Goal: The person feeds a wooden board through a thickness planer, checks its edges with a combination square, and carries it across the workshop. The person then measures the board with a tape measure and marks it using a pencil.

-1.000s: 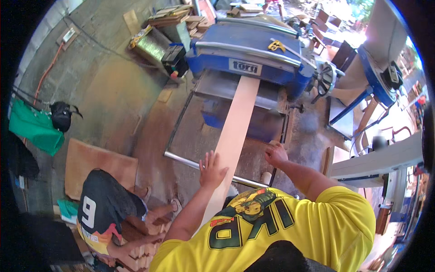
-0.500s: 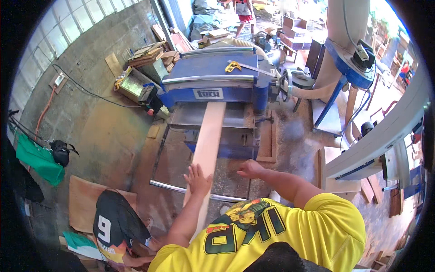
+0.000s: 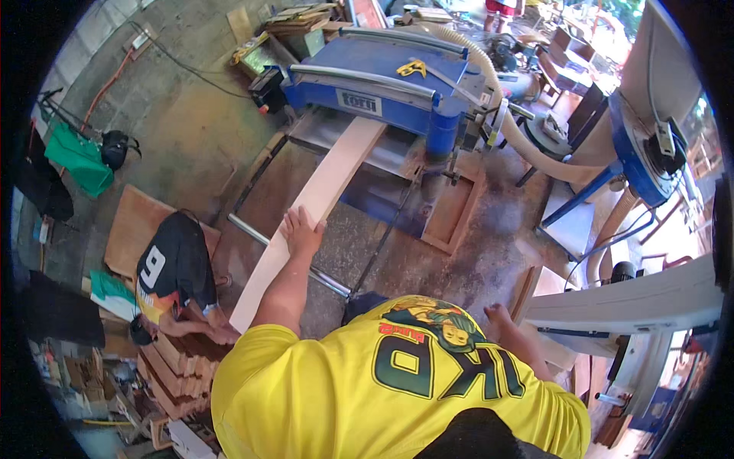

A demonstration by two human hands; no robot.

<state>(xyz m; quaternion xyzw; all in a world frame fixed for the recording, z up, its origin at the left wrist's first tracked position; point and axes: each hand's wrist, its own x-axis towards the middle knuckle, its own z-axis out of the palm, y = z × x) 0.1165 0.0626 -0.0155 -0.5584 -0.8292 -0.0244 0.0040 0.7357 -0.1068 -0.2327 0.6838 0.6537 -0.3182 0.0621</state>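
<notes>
A long pale wooden board [image 3: 325,183] slopes from the lower left up into the mouth of a blue thickness planer [image 3: 382,69]. My left hand [image 3: 302,232] lies on the board about midway along its visible part, palm down with fingers spread. The board's near end shows beside my left forearm. Out to my right, my right hand [image 3: 501,315] hangs low with its fingers loosely apart. It holds nothing that I can see and is nearest to a wooden edge beside a white machine beam [image 3: 627,312].
A co-worker in a black shirt [image 3: 177,260] bends at the left, hands near a stack of boards [image 3: 176,371]. A metal roller bar [image 3: 330,281] crosses below the board. A yellow clamp [image 3: 411,69] lies on the planer. A hose [image 3: 535,161] and blue-framed machine [image 3: 612,180] stand right.
My view has turned, so the planer sits higher and the board slants more to the left. My right hand has swung back and right, away from the planer. My left hand stays on the board.
</notes>
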